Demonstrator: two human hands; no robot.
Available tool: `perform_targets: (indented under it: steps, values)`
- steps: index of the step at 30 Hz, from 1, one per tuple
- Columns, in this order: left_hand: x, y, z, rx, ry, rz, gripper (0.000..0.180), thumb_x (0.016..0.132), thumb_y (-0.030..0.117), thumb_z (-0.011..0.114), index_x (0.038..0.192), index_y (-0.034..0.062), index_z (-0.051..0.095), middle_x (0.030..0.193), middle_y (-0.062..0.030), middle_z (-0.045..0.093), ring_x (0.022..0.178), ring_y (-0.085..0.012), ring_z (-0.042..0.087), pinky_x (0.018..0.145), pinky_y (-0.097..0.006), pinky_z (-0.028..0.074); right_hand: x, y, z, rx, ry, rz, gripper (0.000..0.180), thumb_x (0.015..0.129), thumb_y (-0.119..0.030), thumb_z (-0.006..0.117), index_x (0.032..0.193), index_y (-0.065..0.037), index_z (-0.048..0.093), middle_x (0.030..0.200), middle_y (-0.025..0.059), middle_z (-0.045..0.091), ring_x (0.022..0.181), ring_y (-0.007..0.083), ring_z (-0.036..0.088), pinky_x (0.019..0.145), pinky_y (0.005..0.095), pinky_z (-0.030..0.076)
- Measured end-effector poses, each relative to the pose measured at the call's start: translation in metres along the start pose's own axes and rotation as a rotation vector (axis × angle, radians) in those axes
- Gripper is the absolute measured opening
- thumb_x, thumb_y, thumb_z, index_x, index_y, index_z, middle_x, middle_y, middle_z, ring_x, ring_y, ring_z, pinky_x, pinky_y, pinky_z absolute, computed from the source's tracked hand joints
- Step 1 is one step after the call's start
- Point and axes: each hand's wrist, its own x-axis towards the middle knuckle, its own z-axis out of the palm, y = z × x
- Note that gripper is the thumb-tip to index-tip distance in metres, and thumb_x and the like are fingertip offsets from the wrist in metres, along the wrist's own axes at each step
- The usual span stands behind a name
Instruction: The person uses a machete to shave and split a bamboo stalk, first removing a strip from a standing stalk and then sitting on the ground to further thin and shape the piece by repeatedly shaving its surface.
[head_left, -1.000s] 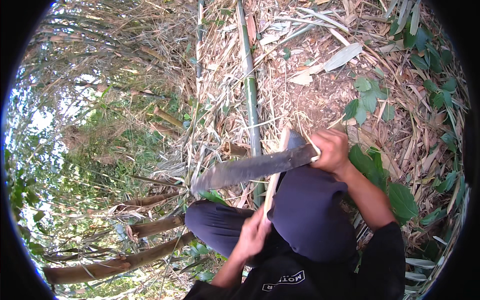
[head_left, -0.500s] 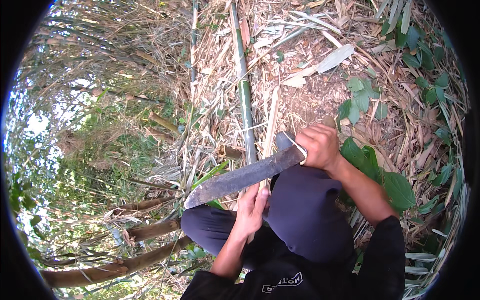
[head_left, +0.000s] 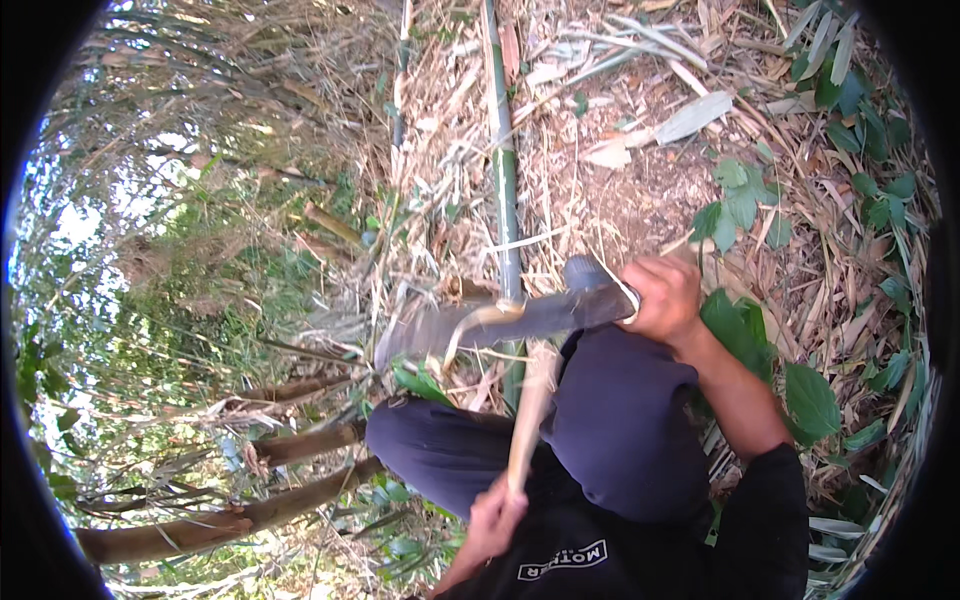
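Note:
My right hand (head_left: 660, 298) is wrapped round the handle of a machete (head_left: 570, 310). Its wide, dark blade points left above my bent knees, and its tip is blurred by motion. Low in front of my body, my left hand (head_left: 497, 515) grips the near end of a pale bamboo strip (head_left: 526, 440). The strip slants up between my knees to the blade's lower edge, its far end smeared. A curled pale shaving (head_left: 478, 320) lies across the blade. Whether the strip touches the edge, I cannot tell.
A green bamboo pole (head_left: 505, 190) lies on litter-covered ground ahead. Brown bamboo stalks (head_left: 230, 525) stick in from the left near my knee (head_left: 440, 450). Broad green leaves (head_left: 738, 325) grow beside my right forearm. Dry stems and foliage fill the left side.
My left hand has drawn back toward my body with the strip, whose far end is now near the blade. The machete has shifted slightly right, and a curled shaving has appeared at it.

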Motion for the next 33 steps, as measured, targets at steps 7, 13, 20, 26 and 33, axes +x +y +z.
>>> perform_targets:
  steps: [7, 13, 20, 26, 33]
  values:
    - [0.032, 0.006, -0.019, -0.344, 0.022, -0.194, 0.054, 0.107, 0.038, 0.033, 0.148, 0.0033, 0.034, 0.052, -0.0025, 0.049, 0.038, -0.0097, 0.045, 0.038, -0.022, 0.04, 0.008, -0.004, 0.003, -0.014, 0.017, -0.075, 0.036, 0.067, -0.036, 0.075, 0.062, -0.008, 0.052, 0.06, 0.0084, 0.055, 0.055, 0.0279, 0.06, 0.055, 0.0402, 0.048]
    - [0.143, 0.055, -0.016, -0.438, -0.009, 0.049, 0.041, 0.108, 0.037, 0.032, 0.12, 0.0025, 0.052, 0.051, -0.0016, 0.044, 0.035, -0.0096, 0.04, 0.035, -0.022, 0.037, 0.009, -0.002, 0.011, -0.063, 0.015, -0.151, 0.023, 0.064, -0.028, 0.067, 0.061, -0.01, 0.053, 0.06, 0.0073, 0.056, 0.058, 0.0249, 0.062, 0.057, 0.0375, 0.048]
    - [0.178, 0.054, 0.002, -0.351, 0.001, 0.272, 0.032, 0.107, 0.031, 0.038, 0.096, 0.0052, 0.053, 0.053, -0.001, 0.044, 0.039, -0.0083, 0.04, 0.038, -0.023, 0.037, 0.009, -0.001, 0.013, -0.041, -0.02, -0.193, 0.018, 0.061, -0.024, 0.063, 0.062, -0.009, 0.053, 0.06, 0.0065, 0.054, 0.059, 0.0256, 0.061, 0.057, 0.0385, 0.048]
    - [0.141, 0.038, 0.018, -0.138, 0.092, 0.191, 0.047, 0.106, 0.029, 0.043, 0.144, 0.0008, 0.043, 0.082, 0.0016, 0.053, 0.068, -0.0055, 0.045, 0.061, -0.022, 0.04, 0.003, -0.001, 0.005, -0.032, -0.056, -0.141, 0.024, 0.061, -0.029, 0.066, 0.063, -0.009, 0.053, 0.06, 0.0065, 0.054, 0.06, 0.0256, 0.062, 0.059, 0.038, 0.049]
    - [0.171, 0.049, 0.01, 0.06, 0.193, 0.229, 0.031, 0.105, 0.021, 0.046, 0.116, -0.0034, 0.062, 0.078, -0.0027, 0.057, 0.072, -0.0096, 0.05, 0.067, -0.027, 0.044, 0.013, -0.007, 0.007, -0.033, -0.06, -0.222, 0.02, 0.063, -0.027, 0.062, 0.063, -0.009, 0.053, 0.06, 0.0065, 0.055, 0.058, 0.0253, 0.062, 0.058, 0.0382, 0.049]
